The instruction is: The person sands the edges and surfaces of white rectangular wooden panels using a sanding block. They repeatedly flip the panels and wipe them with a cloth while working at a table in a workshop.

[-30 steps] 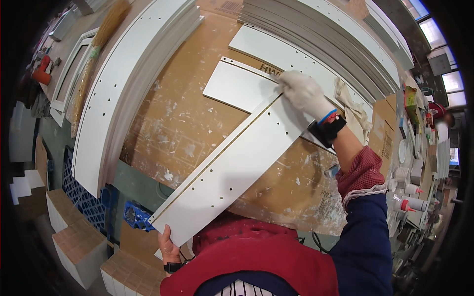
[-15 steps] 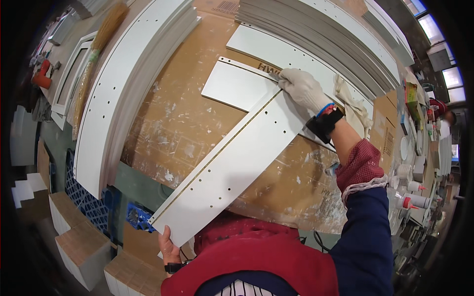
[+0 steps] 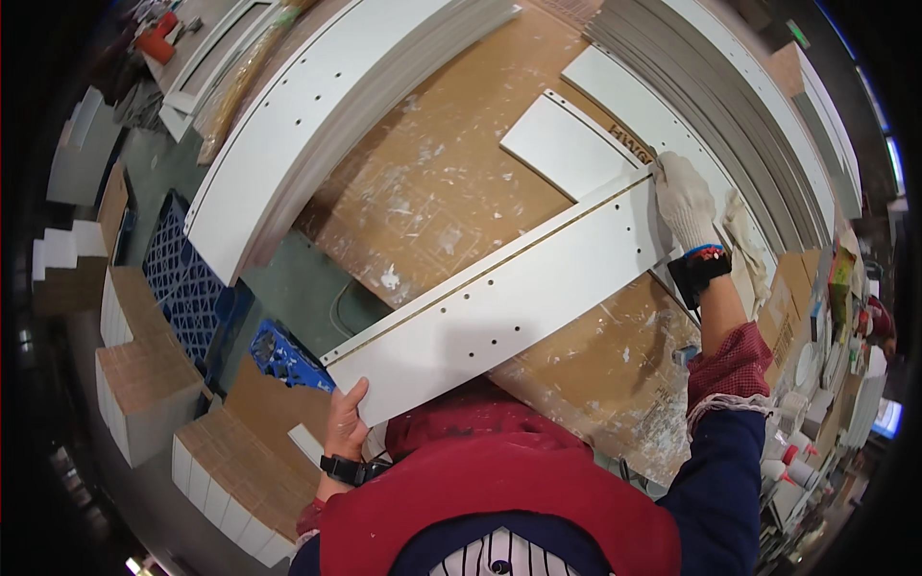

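A long white board (image 3: 499, 288) with drilled holes and a narrow groove along its far edge slants across in front of me. My bare left hand (image 3: 348, 418) grips its near left corner, thumb on top. At the far right end, my right hand (image 3: 684, 197), in a white knitted glove, closes on the board's corner; its fingertips are partly hidden. Under that end lies a second white board (image 3: 567, 144) on the cardboard-covered table (image 3: 432, 202). A crumpled pale glove or cloth (image 3: 747, 235) lies just right of my right hand.
Tall stacks of white boards stand at the left (image 3: 288, 125) and far right (image 3: 730, 106). A blue plastic pallet (image 3: 187, 288) and stacked wrapped boards (image 3: 230, 470) sit on the floor at left. Bottles with red caps (image 3: 792, 461) stand at right. The cardboard is spotted with white paint.
The view has swung left, so the scene sits further right. The held board lies at a flatter slant in the picture, with both hands still at its ends.
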A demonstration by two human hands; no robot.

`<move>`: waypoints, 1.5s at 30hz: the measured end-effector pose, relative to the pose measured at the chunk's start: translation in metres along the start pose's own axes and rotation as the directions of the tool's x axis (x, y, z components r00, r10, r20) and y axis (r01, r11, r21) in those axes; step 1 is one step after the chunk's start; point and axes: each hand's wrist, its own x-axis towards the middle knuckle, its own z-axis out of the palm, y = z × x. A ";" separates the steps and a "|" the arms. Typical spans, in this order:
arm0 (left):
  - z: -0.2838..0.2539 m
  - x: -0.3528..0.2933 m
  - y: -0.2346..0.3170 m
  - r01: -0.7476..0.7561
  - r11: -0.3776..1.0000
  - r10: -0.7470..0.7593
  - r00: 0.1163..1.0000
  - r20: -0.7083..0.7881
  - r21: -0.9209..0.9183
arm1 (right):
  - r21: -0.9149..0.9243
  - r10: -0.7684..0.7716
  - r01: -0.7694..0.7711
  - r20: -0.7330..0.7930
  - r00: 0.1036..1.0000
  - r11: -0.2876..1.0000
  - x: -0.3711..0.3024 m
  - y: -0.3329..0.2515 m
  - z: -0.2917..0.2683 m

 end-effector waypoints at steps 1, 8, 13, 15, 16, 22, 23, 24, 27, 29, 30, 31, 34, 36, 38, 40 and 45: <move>0.001 0.000 -0.002 0.022 1.000 -0.022 1.000 0.019 -0.006 | -0.023 -0.010 0.009 -0.026 1.000 1.000 -0.003 -0.002 0.006; 0.007 0.001 -0.007 0.069 0.998 -0.067 0.985 0.156 -0.008 | 0.076 -0.287 0.291 -0.062 0.956 0.954 -0.068 -0.107 0.025; -0.004 0.009 -0.025 0.102 0.983 -0.056 0.958 0.283 -0.152 | 0.270 -0.450 0.415 0.079 0.890 0.869 -0.141 -0.216 0.028; 0.001 0.009 -0.017 0.176 0.935 -0.052 0.927 0.371 -0.309 | 0.352 -0.580 0.516 0.103 0.808 0.781 -0.159 -0.247 0.027; 0.004 0.009 -0.014 0.215 0.901 -0.045 0.910 0.412 -0.377 | 0.350 -0.602 0.532 0.128 0.788 0.771 -0.169 -0.262 0.027; -0.017 0.013 -0.029 0.104 0.905 0.095 0.895 0.435 -0.412 | 0.595 -0.906 0.684 0.255 0.337 0.422 -0.222 -0.329 0.035; -0.023 0.018 -0.030 0.348 0.638 0.045 0.873 0.485 -0.687 | 0.651 -0.918 0.673 0.095 0.386 0.350 -0.226 -0.319 0.040; -0.028 0.022 -0.032 0.506 0.311 -0.010 0.848 0.529 -0.805 | 0.675 -0.884 0.680 -0.087 0.459 0.286 -0.227 -0.306 0.049; -0.015 0.031 -0.034 0.244 0.764 0.164 0.823 0.545 -0.598 | 0.676 -0.683 0.661 -0.315 0.659 0.325 -0.206 -0.257 0.044; -0.019 0.033 -0.035 0.245 0.795 0.114 0.839 0.533 -0.555 | 0.856 -0.352 0.069 0.136 0.926 0.512 -0.178 -0.201 0.038; -0.022 0.034 -0.033 0.247 0.811 0.085 0.847 0.524 -0.531 | 0.884 -0.094 -0.291 0.346 0.933 0.367 -0.167 -0.175 0.030; -0.027 0.035 -0.032 0.194 0.846 0.072 0.882 0.466 -0.497 | 0.896 0.027 -0.289 0.298 0.954 0.338 -0.158 -0.156 0.017; -0.021 0.025 -0.019 -0.121 0.966 0.202 0.905 0.374 -0.229 | 0.952 0.139 -0.284 0.268 0.954 0.114 -0.144 -0.096 0.025; -0.024 0.022 -0.009 -0.254 0.967 0.247 0.890 0.383 -0.033 | 0.955 0.151 -0.296 0.297 0.943 -0.029 -0.141 -0.080 0.035; -0.023 0.020 -0.002 -0.482 0.849 0.382 0.844 0.378 0.217 | 0.954 0.164 -0.293 0.300 0.940 -0.067 -0.142 -0.078 0.038; -0.011 0.020 0.001 -0.707 0.516 0.577 0.704 0.415 0.483 | 0.955 0.153 -0.291 0.297 0.943 -0.056 -0.142 -0.079 0.039; -0.017 0.028 0.010 -0.640 -0.465 0.585 0.295 0.755 0.611 | 0.956 0.154 -0.292 0.292 0.944 -0.021 -0.142 -0.074 0.040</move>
